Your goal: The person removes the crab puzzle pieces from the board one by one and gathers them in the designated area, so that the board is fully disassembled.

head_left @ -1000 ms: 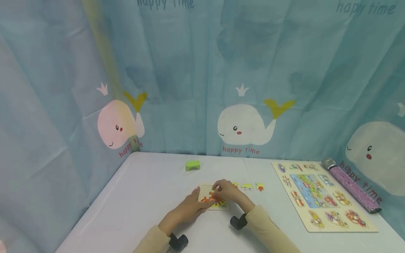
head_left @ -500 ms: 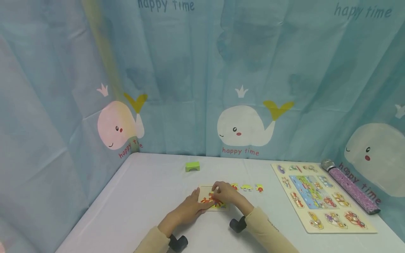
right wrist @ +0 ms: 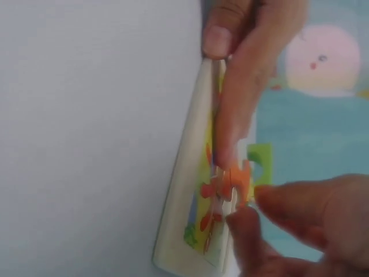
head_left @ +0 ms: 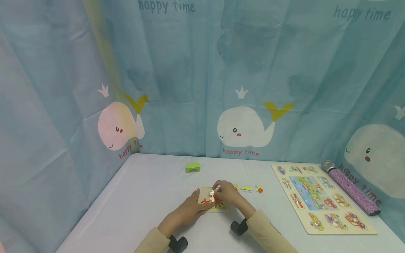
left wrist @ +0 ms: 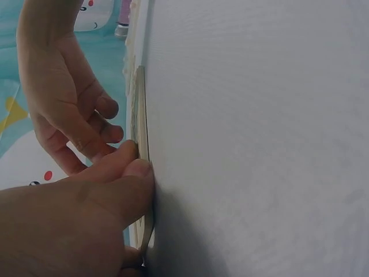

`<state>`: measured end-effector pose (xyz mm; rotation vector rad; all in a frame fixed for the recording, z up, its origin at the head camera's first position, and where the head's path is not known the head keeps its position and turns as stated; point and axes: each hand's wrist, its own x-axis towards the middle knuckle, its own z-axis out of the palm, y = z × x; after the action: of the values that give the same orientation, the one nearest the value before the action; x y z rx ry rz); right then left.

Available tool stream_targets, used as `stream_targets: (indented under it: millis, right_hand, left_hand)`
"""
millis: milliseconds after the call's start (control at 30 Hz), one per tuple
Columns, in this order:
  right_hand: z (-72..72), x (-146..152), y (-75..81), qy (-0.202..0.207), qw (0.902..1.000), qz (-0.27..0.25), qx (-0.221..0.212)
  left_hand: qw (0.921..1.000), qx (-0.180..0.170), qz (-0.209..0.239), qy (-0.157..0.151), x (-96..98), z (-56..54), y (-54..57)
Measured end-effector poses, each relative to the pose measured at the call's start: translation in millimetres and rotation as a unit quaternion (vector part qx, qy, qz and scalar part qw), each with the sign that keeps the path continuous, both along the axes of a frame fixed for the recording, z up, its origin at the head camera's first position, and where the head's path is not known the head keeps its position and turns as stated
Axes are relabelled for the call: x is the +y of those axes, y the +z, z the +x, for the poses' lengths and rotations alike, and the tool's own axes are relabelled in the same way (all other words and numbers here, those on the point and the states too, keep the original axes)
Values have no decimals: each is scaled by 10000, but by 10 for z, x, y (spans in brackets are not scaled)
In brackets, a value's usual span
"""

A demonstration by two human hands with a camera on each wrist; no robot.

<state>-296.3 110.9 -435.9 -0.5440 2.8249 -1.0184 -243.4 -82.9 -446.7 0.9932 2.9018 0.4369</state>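
Observation:
A small wooden jigsaw board [head_left: 204, 190] lies on the white table with a red and yellow picture partly laid in it. My left hand [head_left: 189, 208] grips its left side; in the left wrist view the thumb of that hand [left wrist: 109, 196] sits at the board's edge [left wrist: 142, 104]. One left finger reaches over the picture in the right wrist view. Between thumb and forefinger my right hand [head_left: 228, 192] pinches an orange jigsaw piece [right wrist: 238, 178], tilted over the board. Three loose jigsaw pieces [head_left: 246, 188] lie in a row just right of that hand, one partly covered.
A green arch block [head_left: 192, 167] stands behind the board. To the right lies a large wooden peg puzzle [head_left: 300, 207] with vehicle pictures, and beside it a pink glittery microphone [head_left: 351, 186]. A blue whale-print curtain [head_left: 177, 116] hangs behind the table.
The piece in my right fingers has tilted up and now catches the light, looking pale. My left hand has stayed at the board's left side.

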Motion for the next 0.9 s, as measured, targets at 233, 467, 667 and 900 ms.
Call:
stream_targets:
  millis: [233,467,667,900]
  right_hand:
    - [-48,67,-8,-414,9969,-558,-360]
    - [-67,148,-84,-554,9939,-688,-659]
    - [-80,278,-69,-537,9927,-991,-427]
    - [-98,699,21,-1203,9830,-1252,-599]
  left_hand:
    - [9997,-180,-9,136,16,0,-12]
    - [9993,-316,-19,179,24,-6,-42]
    - [9994,-303,-68,167,26,-28,-59]
    - [9989,-379,-33,270,7,-29,-15]
